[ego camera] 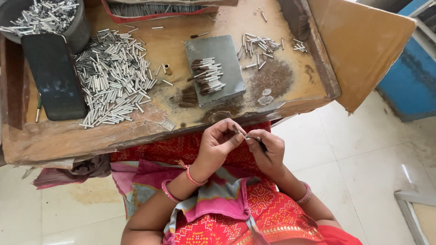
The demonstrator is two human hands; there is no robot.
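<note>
The worn wooden tabletop [136, 136] is scuffed and stained. A flat black slab [54, 75] lies near its left edge, beside a wide heap of thin shiny metal tubes [113, 77]. A grey rectangular block [218, 70] near the front edge carries dark-tipped tubes [208, 76] (laid roughly parallel). Below the front edge, the left hand [220, 143] and right hand [268, 147] pinch one small tube [247, 137] between their fingertips.

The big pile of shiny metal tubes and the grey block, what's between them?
In the head view, a small brass tube and a few stray silver tubes on the wooden table.
</note>
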